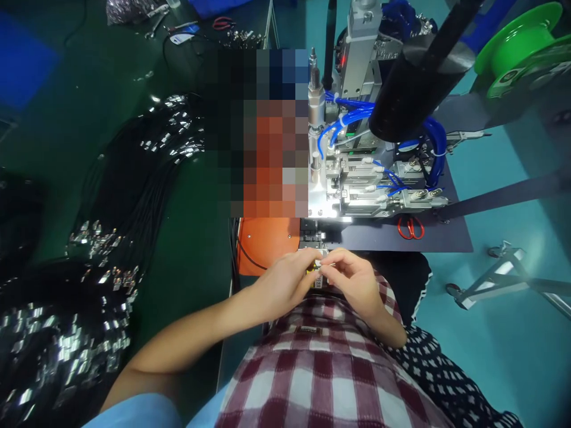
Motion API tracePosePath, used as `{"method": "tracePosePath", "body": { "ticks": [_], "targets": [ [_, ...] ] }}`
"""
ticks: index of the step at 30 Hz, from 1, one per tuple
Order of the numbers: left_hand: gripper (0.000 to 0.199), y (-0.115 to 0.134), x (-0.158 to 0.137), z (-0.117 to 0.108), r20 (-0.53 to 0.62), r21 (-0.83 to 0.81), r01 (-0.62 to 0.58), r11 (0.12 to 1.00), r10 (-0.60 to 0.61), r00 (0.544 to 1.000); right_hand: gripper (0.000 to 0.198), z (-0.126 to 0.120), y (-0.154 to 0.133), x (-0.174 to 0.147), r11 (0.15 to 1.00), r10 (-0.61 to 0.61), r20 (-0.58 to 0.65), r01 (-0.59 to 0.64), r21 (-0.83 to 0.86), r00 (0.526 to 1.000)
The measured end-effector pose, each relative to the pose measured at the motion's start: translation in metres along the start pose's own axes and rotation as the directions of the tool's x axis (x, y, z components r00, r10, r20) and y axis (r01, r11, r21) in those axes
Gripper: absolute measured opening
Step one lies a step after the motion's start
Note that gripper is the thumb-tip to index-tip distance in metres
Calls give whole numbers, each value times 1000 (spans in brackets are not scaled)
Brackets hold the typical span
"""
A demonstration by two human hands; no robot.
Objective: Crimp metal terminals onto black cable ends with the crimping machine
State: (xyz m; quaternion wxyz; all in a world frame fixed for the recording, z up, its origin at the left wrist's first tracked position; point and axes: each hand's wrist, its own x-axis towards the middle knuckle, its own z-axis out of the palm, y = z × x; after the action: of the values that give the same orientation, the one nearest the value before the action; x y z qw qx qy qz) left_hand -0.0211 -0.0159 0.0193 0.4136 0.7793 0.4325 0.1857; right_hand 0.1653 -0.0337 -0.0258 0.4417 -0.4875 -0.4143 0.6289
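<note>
My left hand (pixel 285 279) is closed, thumb and fingertips pinched together at the front of the machine. A black cable (pixel 252 255) runs across the orange plate (pixel 268 238) and in under this hand. Facing it, my right hand (pixel 354 279) pinches at the same spot, the fingertips of both hands almost touching. Between them shows a small pale tip at the cable's end, too small to make out fully. Just below the fingers is a small block with a yellow and white label (pixel 317 280), partly covered by my hands.
Beyond my hands stands a machine (pixel 357 184) with metal cylinders and blue air tubes (pixel 352 113). Red-handled scissors (pixel 410 227) lie on its dark base. Bundles of black cables (pixel 129 160) with shiny ends cover the green table at left. A green reel (pixel 517 44) hangs upper right.
</note>
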Motion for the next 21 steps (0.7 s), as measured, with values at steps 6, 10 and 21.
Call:
{"method": "tracePosePath", "body": {
  "ticks": [6,10,21],
  "targets": [
    [14,-2,12,4,-63,-300,77,951,-100,993,18,-20,-3,4,995,-9,-67,15,95,998],
    [16,-3,15,6,-76,-397,129,909,-172,982,17,-23,-10,5,999,-43,-116,40,-35,992],
    [11,-6,17,18,-270,-341,22,940,-121,955,19,-11,-17,-6,1000,10,-32,-10,7,999]
  ]
}}
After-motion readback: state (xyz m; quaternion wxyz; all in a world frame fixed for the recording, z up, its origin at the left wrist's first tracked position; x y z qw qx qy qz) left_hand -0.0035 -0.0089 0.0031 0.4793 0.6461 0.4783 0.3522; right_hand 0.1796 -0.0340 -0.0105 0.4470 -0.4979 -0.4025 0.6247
